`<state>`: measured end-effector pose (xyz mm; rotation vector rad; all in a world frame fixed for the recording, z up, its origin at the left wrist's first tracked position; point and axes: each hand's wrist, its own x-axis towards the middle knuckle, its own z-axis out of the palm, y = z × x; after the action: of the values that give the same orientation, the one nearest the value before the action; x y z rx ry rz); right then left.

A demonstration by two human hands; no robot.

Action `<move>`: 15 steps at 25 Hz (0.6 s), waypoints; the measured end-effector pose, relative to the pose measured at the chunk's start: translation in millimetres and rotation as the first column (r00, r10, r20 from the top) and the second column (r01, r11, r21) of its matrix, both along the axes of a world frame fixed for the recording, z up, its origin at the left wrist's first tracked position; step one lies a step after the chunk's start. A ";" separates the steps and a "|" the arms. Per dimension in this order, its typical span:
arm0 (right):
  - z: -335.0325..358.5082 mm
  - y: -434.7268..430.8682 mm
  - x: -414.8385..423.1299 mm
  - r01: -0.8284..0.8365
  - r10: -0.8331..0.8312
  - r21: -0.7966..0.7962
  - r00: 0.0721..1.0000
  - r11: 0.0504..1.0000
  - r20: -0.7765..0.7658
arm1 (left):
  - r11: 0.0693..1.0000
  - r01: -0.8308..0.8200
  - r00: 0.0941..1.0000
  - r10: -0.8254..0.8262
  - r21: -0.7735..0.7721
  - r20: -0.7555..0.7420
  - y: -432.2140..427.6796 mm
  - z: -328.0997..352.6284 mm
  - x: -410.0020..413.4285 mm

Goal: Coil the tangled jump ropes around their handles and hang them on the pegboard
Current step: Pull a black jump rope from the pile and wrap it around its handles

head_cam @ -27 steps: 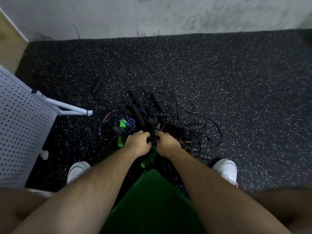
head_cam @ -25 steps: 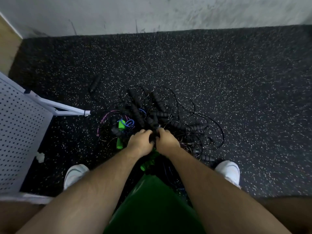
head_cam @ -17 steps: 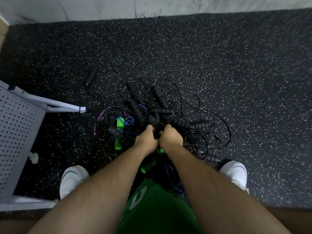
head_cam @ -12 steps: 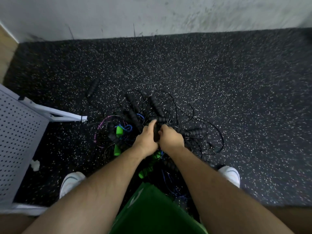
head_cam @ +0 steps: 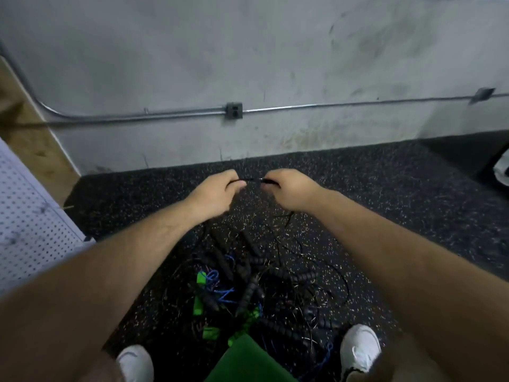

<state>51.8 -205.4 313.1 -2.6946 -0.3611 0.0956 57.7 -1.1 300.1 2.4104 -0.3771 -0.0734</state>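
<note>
Head view, centre of the frame: held a short stretch of thin black rope (head_cam: 254, 179) nearly level between two hands, arms stretched forward. Pinched it with the left hand (head_cam: 217, 193), thumb pressed against curled fingertips. Gripped it with the right hand (head_cam: 292, 193), fingers curled down over the cord, knuckles toward the camera. Let dark strands hang from under the right hand toward the lower centre of the frame.

Stood over the pile of jump ropes (head_cam: 248, 288) at lower centre, well below the hands, spread in loose loops on the dark speckled floor (head_cam: 385, 194). Showed ribbed black handles (head_cam: 300, 277), bright green handles (head_cam: 201, 278) and a curl of blue cord (head_cam: 217, 288) knotted together there, with no rope coiled.

Had the white pegboard (head_cam: 30, 224) at the left edge, partly behind the left forearm and apart from the pile; could not tell whether anything hung on it. Faced a scuffed grey wall (head_cam: 248, 51) across the upper half, with a metal pipe (head_cam: 330, 106) running along it through an outlet box (head_cam: 234, 110). Wore white shoes (head_cam: 359, 344) at the bottom corners of the pile and a green garment (head_cam: 248, 359) at bottom centre.
</note>
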 end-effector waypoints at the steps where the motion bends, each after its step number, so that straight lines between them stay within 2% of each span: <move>1: 10.6 -4.2 0.5 0.004 -0.005 0.007 0.996 1.000 0.092 | 1.000 -0.008 1.000 0.009 -0.017 0.028 1.1 21.3 -1.8; 3: 17.9 -9.0 -3.3 0.041 -0.048 0.030 0.965 0.999 0.259 | 0.997 -0.005 0.999 0.009 -0.082 0.050 3.4 44.8 -6.9; 4: 19.9 -8.5 -6.0 0.071 -0.091 0.080 0.954 0.994 0.286 | 0.988 0.011 1.000 -0.008 -0.154 0.020 5.4 47.2 -9.2; 6: 21.2 -4.0 -6.2 0.136 -0.187 0.224 0.956 0.965 0.225 | 0.934 0.014 0.992 -0.057 -0.356 -0.110 10.0 37.8 -9.7; 9: 20.1 4.6 -6.9 0.205 -0.275 0.482 0.958 0.852 0.077 | 0.832 -0.059 0.976 -0.068 -0.552 -0.206 11.0 20.0 -5.4; 10: 21.0 7.9 -9.8 0.201 -0.251 0.507 0.968 0.838 0.031 | 0.778 -0.094 0.971 -0.068 -0.621 -0.231 8.0 20.7 -3.8; 12: 19.7 22.0 -19.3 0.118 -0.073 0.474 0.991 0.873 -0.112 | 0.661 -0.146 0.956 -0.097 -0.736 -0.277 0.7 27.9 -2.1; 14: 14.0 42.5 -27.2 0.036 0.108 0.503 0.961 0.863 -0.255 | 0.564 -0.183 0.941 -0.137 -0.805 -0.310 -9.0 36.7 -3.9; 15: 10.6 52.0 -28.4 0.033 0.133 0.521 0.952 0.853 -0.277 | 0.524 -0.195 0.938 -0.146 -0.829 -0.313 -12.9 39.2 -4.5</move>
<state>23.4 -153.3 323.7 -2.0876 -0.3078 0.3694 53.3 -14.0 339.4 1.3508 -0.1402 -0.2402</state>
